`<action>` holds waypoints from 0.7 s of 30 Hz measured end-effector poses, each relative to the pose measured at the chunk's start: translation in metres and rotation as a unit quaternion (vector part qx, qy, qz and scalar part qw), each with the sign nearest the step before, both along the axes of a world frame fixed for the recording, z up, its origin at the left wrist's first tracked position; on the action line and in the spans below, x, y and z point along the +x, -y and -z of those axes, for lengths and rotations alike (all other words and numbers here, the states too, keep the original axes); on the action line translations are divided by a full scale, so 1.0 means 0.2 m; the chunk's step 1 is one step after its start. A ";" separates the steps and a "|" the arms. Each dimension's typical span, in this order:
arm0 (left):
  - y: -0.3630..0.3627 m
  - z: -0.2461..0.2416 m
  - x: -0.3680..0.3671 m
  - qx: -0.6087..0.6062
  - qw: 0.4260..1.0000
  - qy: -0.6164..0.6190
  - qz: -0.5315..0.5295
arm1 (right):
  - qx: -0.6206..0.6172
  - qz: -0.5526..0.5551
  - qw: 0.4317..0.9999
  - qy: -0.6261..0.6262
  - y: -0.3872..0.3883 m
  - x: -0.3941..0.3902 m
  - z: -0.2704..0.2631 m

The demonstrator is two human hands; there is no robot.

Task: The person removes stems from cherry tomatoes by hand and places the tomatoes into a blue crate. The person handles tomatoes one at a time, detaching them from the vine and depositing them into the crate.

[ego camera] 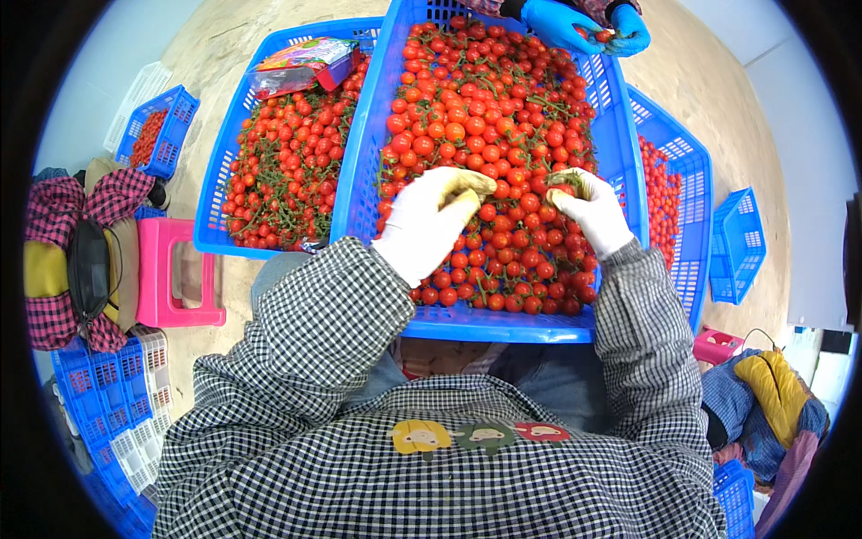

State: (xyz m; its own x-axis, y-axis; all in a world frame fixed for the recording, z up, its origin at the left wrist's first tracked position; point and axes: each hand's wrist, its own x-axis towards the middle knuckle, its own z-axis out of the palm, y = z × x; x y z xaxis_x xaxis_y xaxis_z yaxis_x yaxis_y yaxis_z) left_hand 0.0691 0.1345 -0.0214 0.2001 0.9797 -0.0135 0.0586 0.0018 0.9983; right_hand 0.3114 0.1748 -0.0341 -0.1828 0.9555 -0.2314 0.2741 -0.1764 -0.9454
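Straight before me stands a large blue plastic crate point(518, 329) holding a layer of red cherry tomatoes point(475, 145), some with green stems. Both my hands wear white gloves with stained fingertips. My left hand point(434, 215) is over the middle of the tomatoes, thumb and fingers curled close together; whether anything is pinched there is hidden. To its right, my right hand point(592, 209) grips a cherry tomato point(564, 190) between thumb and fingers, partly covered by the glove. Loose tomatoes lie under and between the hands.
Left is another blue crate point(219, 175) of stemmed tomatoes with a printed package point(306, 64) on top. A co-worker's blue-gloved hands point(562, 27) hold a tomato at the far end. More crates point(704, 168) stand right. A pink stool point(155, 269) and other people flank me.
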 end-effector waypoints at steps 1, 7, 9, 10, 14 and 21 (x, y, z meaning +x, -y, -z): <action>0.00 0.00 0.01 -0.007 1.000 -0.018 0.012 | -0.048 -0.028 0.998 -0.044 0.04 -0.01 -0.05; 0.04 -0.02 0.05 -0.107 0.984 -0.059 0.131 | 0.076 -0.122 0.979 0.142 0.27 -0.24 -0.15; 0.04 -0.02 0.06 -0.168 0.974 -0.009 0.151 | 0.074 -0.111 0.984 0.122 0.30 -0.28 -0.15; 0.03 -0.02 0.05 -0.129 0.982 -0.064 0.124 | 0.055 -0.121 0.980 0.148 0.30 -0.27 -0.15; 0.01 -0.02 0.04 -0.141 0.986 0.004 0.091 | 0.006 -0.085 0.992 -0.093 0.29 -0.26 -0.14; -0.15 -0.06 -0.22 -0.048 0.982 -0.028 -0.180 | -0.017 0.012 0.934 -0.357 0.13 0.03 -0.14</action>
